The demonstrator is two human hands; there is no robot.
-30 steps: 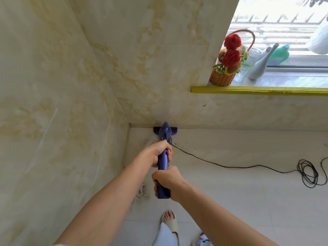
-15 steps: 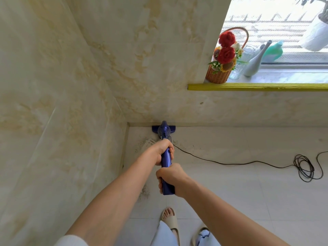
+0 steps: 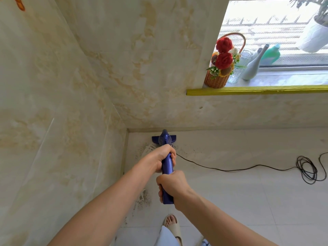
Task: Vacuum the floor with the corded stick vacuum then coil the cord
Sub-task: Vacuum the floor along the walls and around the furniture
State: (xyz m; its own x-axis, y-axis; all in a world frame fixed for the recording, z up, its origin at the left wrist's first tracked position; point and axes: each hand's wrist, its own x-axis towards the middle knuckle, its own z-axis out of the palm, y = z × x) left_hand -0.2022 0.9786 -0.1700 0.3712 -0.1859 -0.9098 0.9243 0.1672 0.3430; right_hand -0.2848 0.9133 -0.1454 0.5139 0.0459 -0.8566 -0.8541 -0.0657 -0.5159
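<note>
Glossy blue plastic vacuum [image 3: 166, 167]; polished marbled wall tiles [image 3: 110, 71]; woven wicker basket [image 3: 215, 79]; clear ribbed glass vase [image 3: 237, 68].

One cam only, head-worn, wide-angle, so no 2nd view to overlap. It looks fwd and down from standing height into a room corner [image 3: 127, 130], walls bowed by the lens. Forearms run up from the bottom edge, close to the lens; floor [image 3: 230, 201] farther off. Windowsill [image 3: 257, 89] sits upper right, prob. about waist height, hard to judge.

Pale tiled floor [image 3: 230, 201] carries the vacuum head [image 3: 164, 138], black cord [image 3: 230, 169], and dust.
</note>
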